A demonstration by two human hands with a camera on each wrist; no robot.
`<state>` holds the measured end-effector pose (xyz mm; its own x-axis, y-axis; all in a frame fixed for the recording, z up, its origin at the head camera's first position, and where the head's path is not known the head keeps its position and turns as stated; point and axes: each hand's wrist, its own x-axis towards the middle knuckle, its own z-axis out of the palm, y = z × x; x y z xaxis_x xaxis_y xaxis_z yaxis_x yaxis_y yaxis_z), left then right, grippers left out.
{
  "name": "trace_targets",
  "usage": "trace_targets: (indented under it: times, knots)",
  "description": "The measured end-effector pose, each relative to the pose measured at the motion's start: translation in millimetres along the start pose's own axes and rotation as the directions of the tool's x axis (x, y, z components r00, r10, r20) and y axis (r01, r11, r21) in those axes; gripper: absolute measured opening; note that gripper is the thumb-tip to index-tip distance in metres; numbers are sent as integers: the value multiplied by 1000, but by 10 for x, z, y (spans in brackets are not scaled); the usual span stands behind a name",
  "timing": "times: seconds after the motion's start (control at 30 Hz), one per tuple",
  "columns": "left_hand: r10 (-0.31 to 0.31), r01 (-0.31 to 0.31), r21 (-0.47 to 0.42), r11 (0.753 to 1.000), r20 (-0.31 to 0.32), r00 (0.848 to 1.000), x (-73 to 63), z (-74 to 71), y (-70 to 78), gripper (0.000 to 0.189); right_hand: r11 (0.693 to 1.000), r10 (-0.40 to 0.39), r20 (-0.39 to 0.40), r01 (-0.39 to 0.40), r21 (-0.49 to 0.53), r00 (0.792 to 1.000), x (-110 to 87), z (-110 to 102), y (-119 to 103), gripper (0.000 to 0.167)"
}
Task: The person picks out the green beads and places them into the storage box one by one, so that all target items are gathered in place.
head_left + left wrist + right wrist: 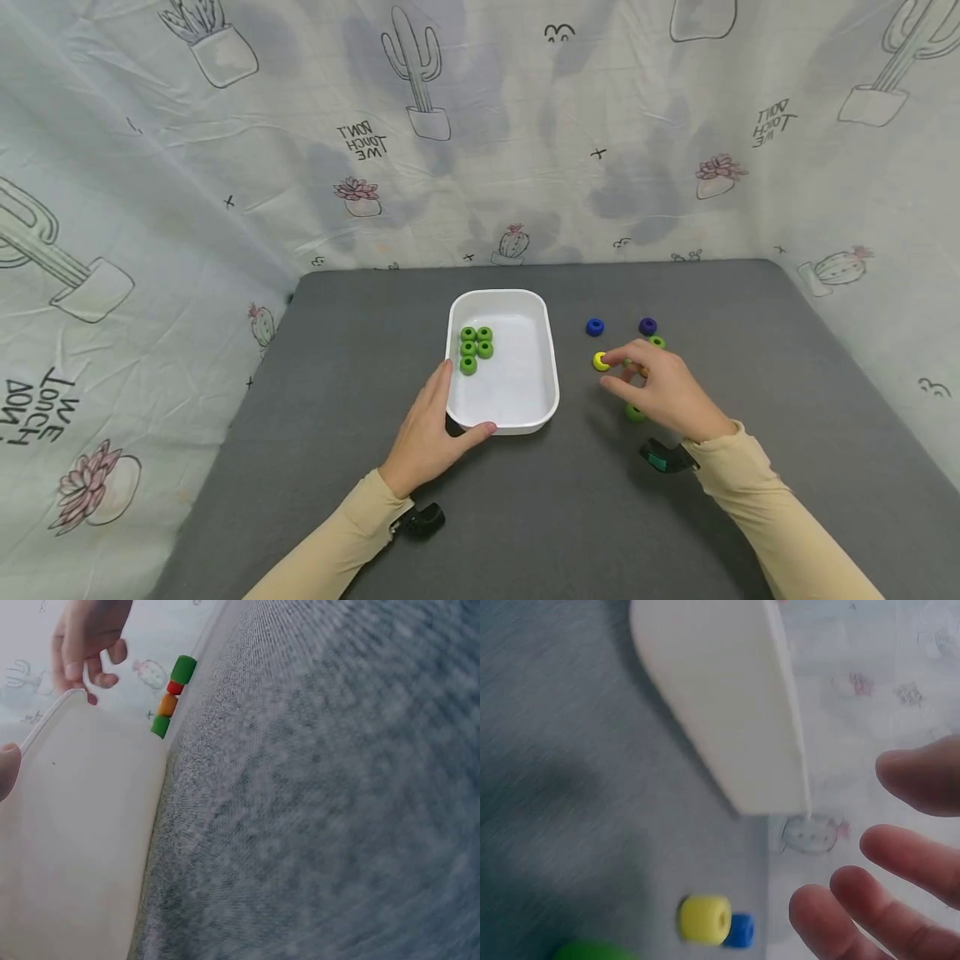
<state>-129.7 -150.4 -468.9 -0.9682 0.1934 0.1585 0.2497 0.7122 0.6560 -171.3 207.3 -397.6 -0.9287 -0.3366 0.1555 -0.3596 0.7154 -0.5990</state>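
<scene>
A white tray [517, 392] holds several green beads [485, 349] along its left side. My left hand [427, 433] rests at the tray's near left corner, fingers along the left wall and thumb at the front rim. To the right of the tray, my right hand [663, 387] hovers over loose beads, its thumb and fingers apart with nothing between them. A yellow bead [598, 362] lies just past its fingertips; in the right wrist view a blue bead [739, 931] shows behind it. The right hand partly covers the beads beneath it.
Beyond the right hand lie a blue bead [595, 327] and a purple bead [648, 326]; a green bead [634, 413] lies under its near side. The left wrist view shows a red bead [175, 688] and an orange bead [167, 705]. Printed cloth [510, 183] hangs around the grey table [360, 350].
</scene>
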Motion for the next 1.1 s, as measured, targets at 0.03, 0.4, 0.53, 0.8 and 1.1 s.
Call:
trace_targets:
  times: [0.03, 0.4, 0.53, 0.8, 1.1]
  knots:
    - [-2, 2, -2, 1000, 1, 1000, 2, 3, -3, 117, 1000, 5, -1, -5, -6, 1000, -23, 0, 30, 24]
    - [5, -5, -28, 1000, 6, 1000, 54, -1, -39, 117, 997, 54, 19, -53, -48, 998, -221, -7, 274, 29]
    - [13, -13, -33, 999, 5, 1000, 82, 4, -58, 117, 993, 69, 47, -64, -98, 996, -251, -7, 315, 31]
    - [13, -14, -62, 998, -12, 1000, 101, 33, -106, 117, 991, 89, 132, -74, -113, 987, -286, 57, 323, 38]
    - [17, -18, -92, 996, -10, 1000, 114, 51, -102, 117, 990, 58, 139, -38, -137, 989, -274, 126, 348, 31]
